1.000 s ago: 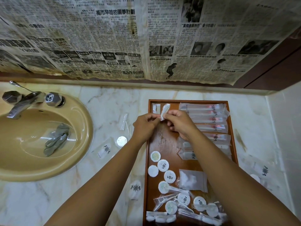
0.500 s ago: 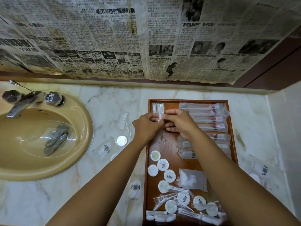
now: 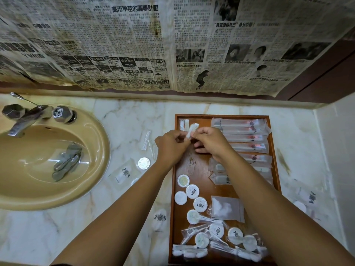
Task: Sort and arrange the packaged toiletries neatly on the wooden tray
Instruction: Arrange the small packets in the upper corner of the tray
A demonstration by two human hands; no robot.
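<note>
A small white packet [image 3: 192, 130] is pinched at its lower end between the thumb and fingertips of the left hand [image 3: 171, 144] and of the right hand [image 3: 209, 141]. The right hand's other fingers are curled underneath. The packet is tilted, its free end pointing to one o'clock, and it is held just above the wooden tray [image 3: 173, 169] near the tray's eleven o'clock corner. A similar packet [image 3: 184, 124] is seen lying flat in that corner, just beside the held one.

Long clear sachets [image 3: 240, 129] are stacked in a column from the tray's one o'clock corner down its three o'clock side, partly hidden by the right forearm. Round white soaps [image 3: 192, 191] are strung from nine o'clock towards the middle, and a flat clear pouch [image 3: 226, 208] is laid at five o'clock. A loose jumble of small packs is spread along the six o'clock edge.

The tray is set on a pale marble counter [image 3: 124, 127]. At the tray's nine o'clock a silver disc [image 3: 143, 163], a printed sachet [image 3: 124, 172] and a thin clear packet [image 3: 146, 140] are scattered on the marble. More sachets [image 3: 311, 197] are seen at four o'clock. A beige basin [image 3: 92, 169] with a chrome tap [image 3: 23, 121] is sunk further out at nine o'clock. The wall at twelve o'clock is covered with yellowed newspaper [image 3: 134, 45].
</note>
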